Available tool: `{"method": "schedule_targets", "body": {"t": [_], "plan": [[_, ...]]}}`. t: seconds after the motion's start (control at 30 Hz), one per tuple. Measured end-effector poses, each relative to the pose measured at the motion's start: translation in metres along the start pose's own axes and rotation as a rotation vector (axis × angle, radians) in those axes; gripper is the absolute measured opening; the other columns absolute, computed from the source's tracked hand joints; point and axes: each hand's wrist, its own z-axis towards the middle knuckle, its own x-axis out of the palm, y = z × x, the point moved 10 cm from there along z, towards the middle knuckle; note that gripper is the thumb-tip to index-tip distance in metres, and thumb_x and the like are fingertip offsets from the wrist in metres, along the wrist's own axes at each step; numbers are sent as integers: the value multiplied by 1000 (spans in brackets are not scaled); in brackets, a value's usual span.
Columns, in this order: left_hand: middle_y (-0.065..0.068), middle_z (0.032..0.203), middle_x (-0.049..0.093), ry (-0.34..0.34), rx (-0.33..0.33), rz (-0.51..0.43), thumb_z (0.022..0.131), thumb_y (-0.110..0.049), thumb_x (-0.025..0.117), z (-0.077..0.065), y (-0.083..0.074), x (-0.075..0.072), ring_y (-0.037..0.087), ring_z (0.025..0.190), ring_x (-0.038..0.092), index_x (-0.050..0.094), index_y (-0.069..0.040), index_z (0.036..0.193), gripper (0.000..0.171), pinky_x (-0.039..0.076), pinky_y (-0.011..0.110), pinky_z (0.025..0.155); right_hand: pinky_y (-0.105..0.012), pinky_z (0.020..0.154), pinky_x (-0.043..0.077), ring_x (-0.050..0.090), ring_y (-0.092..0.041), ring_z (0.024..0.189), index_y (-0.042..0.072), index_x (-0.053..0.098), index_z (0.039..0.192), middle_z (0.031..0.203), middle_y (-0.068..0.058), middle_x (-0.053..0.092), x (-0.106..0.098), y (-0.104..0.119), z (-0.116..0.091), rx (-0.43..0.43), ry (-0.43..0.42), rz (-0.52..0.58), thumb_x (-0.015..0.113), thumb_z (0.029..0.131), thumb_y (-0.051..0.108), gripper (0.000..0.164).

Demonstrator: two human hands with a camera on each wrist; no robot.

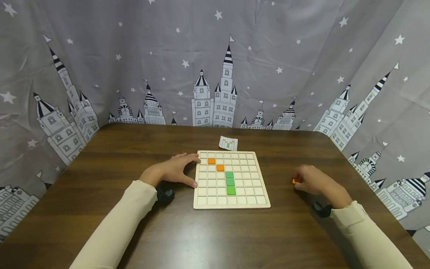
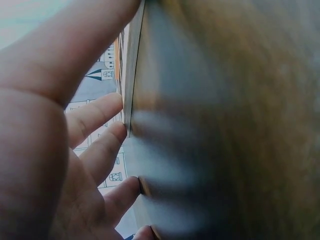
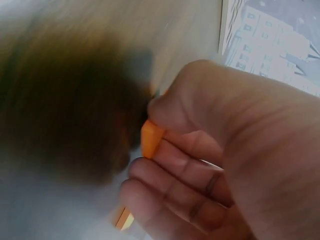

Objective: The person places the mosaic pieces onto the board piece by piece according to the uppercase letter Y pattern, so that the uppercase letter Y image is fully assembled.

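A pale square grid board (image 1: 250,191) lies on the wooden table. Two orange tiles (image 1: 220,167) step diagonally down from its upper left, and a column of three green tiles (image 1: 230,182) continues below them. My left hand (image 1: 176,170) rests at the board's left edge, thumb and fingers spread, fingertips touching the side. To the right of the board, my right hand (image 1: 312,180) pinches an orange tile (image 3: 151,139) between thumb and fingers, low over the table. Past those fingertips, the right wrist view catches another small orange piece (image 3: 124,218) on the table.
Just behind the board lies a small printed card (image 1: 228,143) with a coloured grid pattern. Dark wooden table (image 1: 151,231) surrounds the board. A grey curtain (image 1: 265,48) with castles and stars hangs along the table's back and sides.
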Motion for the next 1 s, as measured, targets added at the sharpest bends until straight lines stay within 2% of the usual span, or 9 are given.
{"method": "schedule_targets", "body": {"t": [0.23,0.5,0.73,1.0], "plan": [[16,162,30,4,-14,-10,78,-49,86,0,0,0,49,148,16,48,-10,147,89,12,66,116,-37,64,50,52,-16,70,4,65,86,80,-1,57,-5,21,21,-28,-49,-15,77,79,3,15],[16,161,32,-5,-1,-8,78,-49,86,-1,-1,-1,48,148,18,48,-10,147,88,13,66,116,-34,65,46,51,-17,74,2,67,93,84,-2,55,-3,65,66,-99,-70,24,74,81,1,15],[15,161,32,-12,-6,-5,77,-50,86,-2,1,0,49,147,18,48,-11,147,88,14,67,115,-33,70,49,53,-19,79,3,68,97,91,-5,57,5,106,101,-134,-27,18,77,86,4,15],[14,161,33,-9,-12,0,77,-51,86,-1,3,1,49,148,17,48,-11,147,89,13,67,115,-30,65,47,51,-16,74,5,69,92,86,-3,54,26,130,124,-187,12,-12,78,86,6,11]]}}
